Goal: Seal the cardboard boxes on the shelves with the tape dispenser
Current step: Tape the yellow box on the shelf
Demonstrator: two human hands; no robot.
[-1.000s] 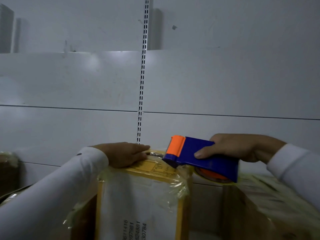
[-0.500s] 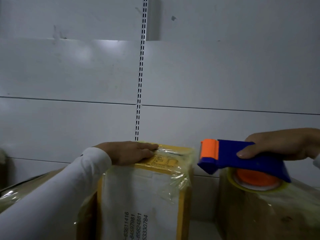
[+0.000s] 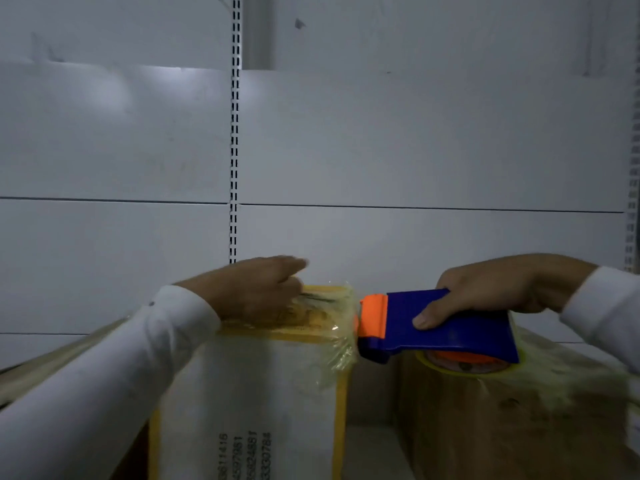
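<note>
Gripping the blue-and-orange tape dispenser (image 3: pixel 438 325), right hand (image 3: pixel 498 289) holds its orange end against the top right edge of the yellow box (image 3: pixel 277 368). Left hand (image 3: pixel 256 289) rests on the box top, fingers extended. Brown box (image 3: pixel 502 420) sits just right.

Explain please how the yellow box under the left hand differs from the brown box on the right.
The yellow box stands taller, its top under the left hand; the brown box is lower, its top below the tape dispenser that the right hand grips. The yellow box has a white label with printed numbers on its front; the brown box's front is plain. Both carry clear wrinkled tape on top.
</note>
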